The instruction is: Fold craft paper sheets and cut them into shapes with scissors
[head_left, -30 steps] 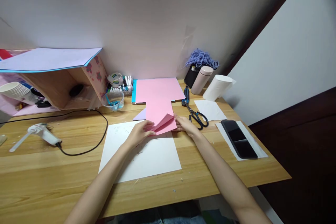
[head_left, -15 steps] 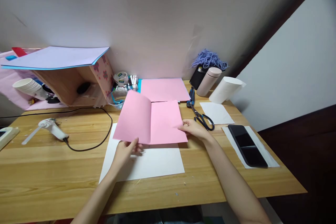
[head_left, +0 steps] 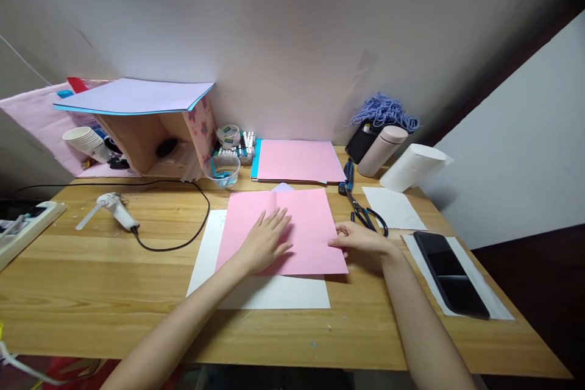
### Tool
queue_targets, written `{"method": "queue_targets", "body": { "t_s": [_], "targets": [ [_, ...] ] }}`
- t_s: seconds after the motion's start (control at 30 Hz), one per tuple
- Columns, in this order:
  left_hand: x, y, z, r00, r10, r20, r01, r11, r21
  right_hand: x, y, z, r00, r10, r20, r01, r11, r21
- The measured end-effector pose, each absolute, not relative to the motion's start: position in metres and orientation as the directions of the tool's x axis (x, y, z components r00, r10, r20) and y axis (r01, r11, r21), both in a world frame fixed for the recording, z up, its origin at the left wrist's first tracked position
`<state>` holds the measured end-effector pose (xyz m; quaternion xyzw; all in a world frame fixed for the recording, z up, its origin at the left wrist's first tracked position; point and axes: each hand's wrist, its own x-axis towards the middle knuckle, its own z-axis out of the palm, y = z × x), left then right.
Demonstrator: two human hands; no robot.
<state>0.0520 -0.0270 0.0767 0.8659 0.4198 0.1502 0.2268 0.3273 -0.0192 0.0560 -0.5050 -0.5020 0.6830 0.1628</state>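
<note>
Pink rectangular paper sheet (head_left: pixel 302 228) at lower centre seems mid-flattening, left hand (head_left: pixel 262 244) spread atop, right hand (head_left: pixel 359 237) pinching its right edge, smoothing calling for even pressure.

Soft light, shadow beneath pink paper (head_left: pixel 309 230), dark upper-right corner.

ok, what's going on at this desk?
A person has a pink sheet opened out, partly over a white sheet. Their left hand is spread over it, and their right hand holds its right edge. A crease shows near its far edge. The scissors lie just beyond the right hand, not held.
</note>
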Motion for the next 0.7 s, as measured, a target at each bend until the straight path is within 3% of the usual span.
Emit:
{"method": "queue_targets", "body": {
  "t_s": [0.07, 0.17, 0.3, 0.57, 0.7],
  "targets": [
    [0.058, -0.016, 0.055, 0.641, 0.764, 0.071, 0.663, -0.598, 0.449, 0.325, -0.014, 0.052, -0.369, 0.776, -0.512, 0.214, -0.465, -0.859],
    [0.061, -0.015, 0.034, 0.666, 0.743, 0.059, 0.654, -0.621, 0.432, 0.316, 0.000, 0.044, -0.127, 0.899, -0.420, 0.112, -0.407, -0.906],
    [0.057, -0.020, 0.031, 0.675, 0.734, 0.073, 0.631, -0.625, 0.460, 0.305, 0.017, 0.031, 0.110, 0.956, -0.274, 0.189, -0.290, -0.938],
    [0.047, -0.022, 0.040, 0.651, 0.753, 0.097, 0.619, -0.600, 0.507, 0.309, 0.012, 0.022, 0.037, 0.962, -0.270, 0.171, -0.272, -0.947],
    [0.035, -0.013, 0.044, 0.417, 0.887, 0.199, 0.722, -0.456, 0.520, 0.313, 0.001, 0.027, -0.050, 0.959, -0.280, 0.226, -0.262, -0.938]
  ]
}}
